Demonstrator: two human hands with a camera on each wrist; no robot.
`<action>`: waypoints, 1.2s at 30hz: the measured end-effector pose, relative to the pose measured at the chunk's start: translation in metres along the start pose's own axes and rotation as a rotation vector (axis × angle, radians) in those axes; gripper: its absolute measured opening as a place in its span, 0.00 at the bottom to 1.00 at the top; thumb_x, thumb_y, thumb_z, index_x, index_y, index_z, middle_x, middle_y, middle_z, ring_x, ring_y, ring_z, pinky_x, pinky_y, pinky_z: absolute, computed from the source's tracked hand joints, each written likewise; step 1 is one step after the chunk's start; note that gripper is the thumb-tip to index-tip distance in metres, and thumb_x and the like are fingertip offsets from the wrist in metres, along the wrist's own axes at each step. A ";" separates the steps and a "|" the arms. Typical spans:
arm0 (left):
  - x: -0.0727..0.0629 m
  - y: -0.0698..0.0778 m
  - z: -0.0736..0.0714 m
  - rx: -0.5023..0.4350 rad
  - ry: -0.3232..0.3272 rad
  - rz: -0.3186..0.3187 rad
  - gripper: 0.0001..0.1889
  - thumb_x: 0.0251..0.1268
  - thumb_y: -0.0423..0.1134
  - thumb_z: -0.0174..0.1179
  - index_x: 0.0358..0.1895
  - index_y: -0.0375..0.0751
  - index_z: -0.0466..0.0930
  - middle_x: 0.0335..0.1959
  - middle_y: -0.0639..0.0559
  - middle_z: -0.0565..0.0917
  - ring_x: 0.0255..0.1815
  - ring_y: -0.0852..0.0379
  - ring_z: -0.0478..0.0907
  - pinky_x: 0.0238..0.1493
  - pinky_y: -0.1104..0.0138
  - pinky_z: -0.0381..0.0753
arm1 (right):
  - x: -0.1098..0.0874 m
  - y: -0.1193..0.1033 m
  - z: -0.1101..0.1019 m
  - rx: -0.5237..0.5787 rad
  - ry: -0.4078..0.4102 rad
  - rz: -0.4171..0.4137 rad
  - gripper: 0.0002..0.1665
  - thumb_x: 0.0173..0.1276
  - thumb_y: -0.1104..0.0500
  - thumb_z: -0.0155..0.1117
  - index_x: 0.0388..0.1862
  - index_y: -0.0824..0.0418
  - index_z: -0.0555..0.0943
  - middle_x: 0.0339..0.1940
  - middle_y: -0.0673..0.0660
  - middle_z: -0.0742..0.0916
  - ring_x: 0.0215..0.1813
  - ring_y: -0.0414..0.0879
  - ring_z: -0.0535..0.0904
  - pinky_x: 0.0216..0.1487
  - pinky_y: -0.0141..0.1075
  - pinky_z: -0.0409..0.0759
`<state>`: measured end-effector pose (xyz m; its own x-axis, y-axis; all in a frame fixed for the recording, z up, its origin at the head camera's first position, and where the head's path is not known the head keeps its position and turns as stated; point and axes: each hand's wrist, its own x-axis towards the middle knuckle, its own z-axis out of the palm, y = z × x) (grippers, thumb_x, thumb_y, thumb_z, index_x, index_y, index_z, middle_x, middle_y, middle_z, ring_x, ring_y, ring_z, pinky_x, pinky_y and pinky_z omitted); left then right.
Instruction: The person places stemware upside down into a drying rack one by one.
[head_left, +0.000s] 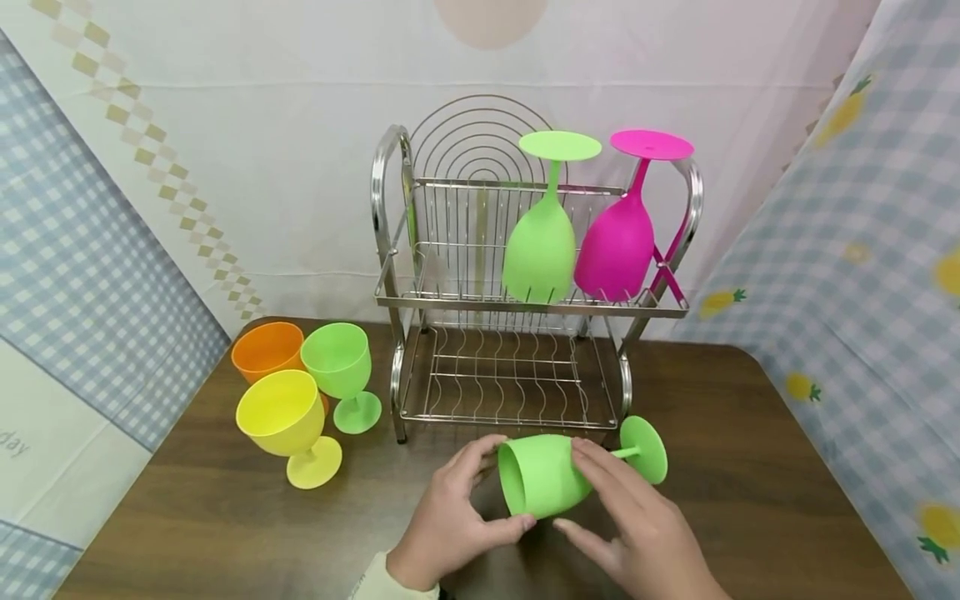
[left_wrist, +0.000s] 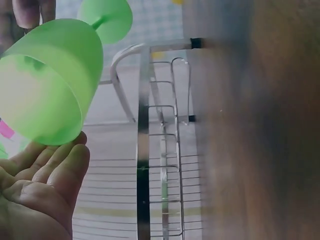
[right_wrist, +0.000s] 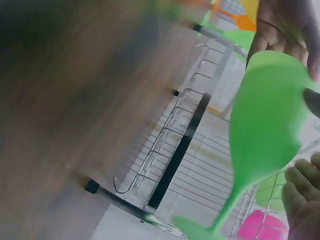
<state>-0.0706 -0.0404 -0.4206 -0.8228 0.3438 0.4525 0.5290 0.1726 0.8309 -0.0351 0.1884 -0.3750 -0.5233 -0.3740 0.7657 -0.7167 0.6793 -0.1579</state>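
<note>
A light-green plastic wine glass [head_left: 546, 477] lies sideways in the air above the table, its mouth toward the left and its round foot toward the right. My left hand [head_left: 461, 512] holds its rim, fingertips on the far side and thumb on the near side. Over the bowl near the stem, my right hand [head_left: 637, 521] has its fingers on top, with the thumb low on the near side. The left wrist view shows the open mouth of the glass [left_wrist: 55, 80] beside the left palm. Seen from the right wrist, the bowl [right_wrist: 267, 120] lies between both hands.
A two-tier metal dish rack [head_left: 532, 308] stands behind the hands. Upside down on its upper tier are a green wine glass [head_left: 540, 250] and a magenta one [head_left: 618, 250]. Orange [head_left: 266, 350], yellow [head_left: 281, 412] and green [head_left: 337, 360] goblets stand upright at the left.
</note>
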 end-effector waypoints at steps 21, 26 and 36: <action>0.001 0.019 0.004 -0.796 -0.044 -0.159 0.37 0.57 0.29 0.67 0.69 0.24 0.61 0.62 0.33 0.75 0.61 0.47 0.79 0.61 0.55 0.79 | -0.034 -0.033 0.033 1.699 0.518 0.561 0.29 0.73 0.80 0.39 0.71 0.73 0.67 0.66 0.66 0.79 0.67 0.52 0.77 0.70 0.41 0.72; -0.001 0.022 0.008 -0.894 -0.073 -0.206 0.37 0.58 0.29 0.66 0.69 0.23 0.59 0.62 0.36 0.75 0.61 0.46 0.79 0.61 0.55 0.80 | -0.025 -0.039 0.035 1.720 0.574 0.640 0.26 0.74 0.77 0.45 0.70 0.71 0.69 0.62 0.62 0.81 0.63 0.50 0.79 0.69 0.38 0.73; -0.001 0.018 0.009 -0.861 -0.122 -0.181 0.38 0.61 0.34 0.69 0.70 0.24 0.59 0.63 0.34 0.73 0.64 0.46 0.77 0.64 0.54 0.76 | -0.025 -0.037 0.035 1.701 0.635 0.704 0.25 0.71 0.80 0.45 0.66 0.73 0.72 0.58 0.62 0.83 0.58 0.50 0.82 0.66 0.38 0.76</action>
<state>-0.0586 -0.0289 -0.4093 -0.8250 0.4831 0.2934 0.0127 -0.5032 0.8641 -0.0117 0.1503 -0.4098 -0.9330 0.1591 0.3227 -0.3176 -0.7854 -0.5312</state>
